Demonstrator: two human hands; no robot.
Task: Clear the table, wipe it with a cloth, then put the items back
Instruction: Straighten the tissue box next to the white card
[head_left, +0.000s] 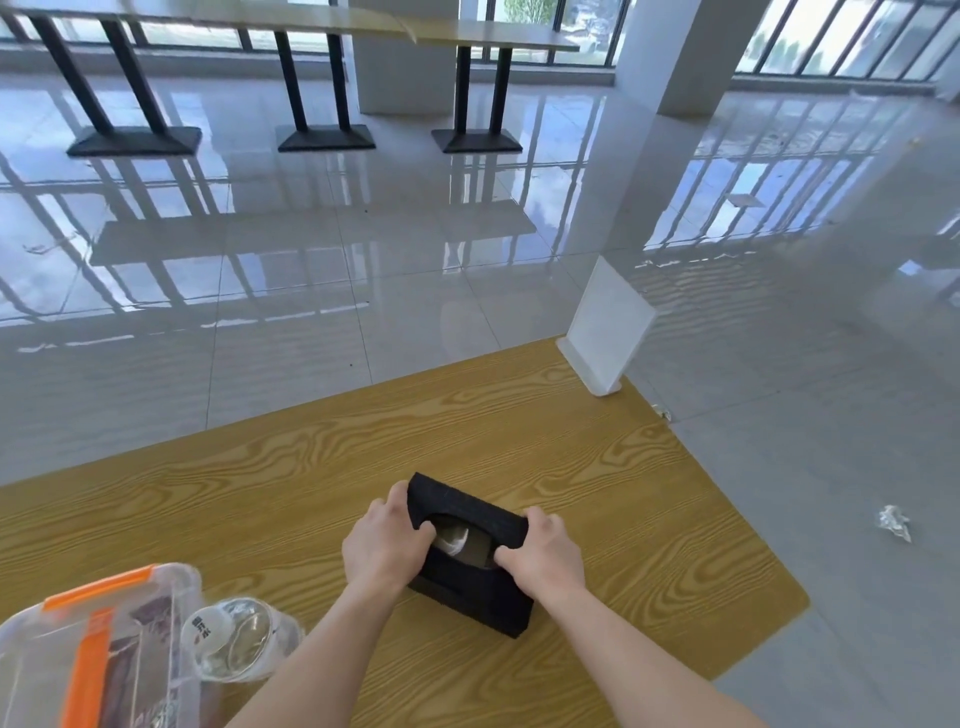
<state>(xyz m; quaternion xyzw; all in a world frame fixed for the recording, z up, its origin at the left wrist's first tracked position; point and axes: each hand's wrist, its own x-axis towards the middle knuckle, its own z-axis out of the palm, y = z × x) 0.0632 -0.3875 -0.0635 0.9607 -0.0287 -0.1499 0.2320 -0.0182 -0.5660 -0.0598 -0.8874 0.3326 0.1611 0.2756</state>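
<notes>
A black tissue box (470, 582) rests on the wooden table (291, 467), a white tissue showing in its oval top opening. My left hand (382, 545) grips the box's left end, thumb on top by the opening. My right hand (543, 553) grips its right end the same way. The box sits flat on the table surface, slightly turned. No cloth is in view.
A clear acrylic sign holder (605, 338) stands at the table's far right corner. At the near left sit a clear storage bin with orange latches (88, 660) and a clear water bottle (239, 644). Crumpled wrapper (893, 522) lies on the tiled floor. Other tables (322, 78) stand far back.
</notes>
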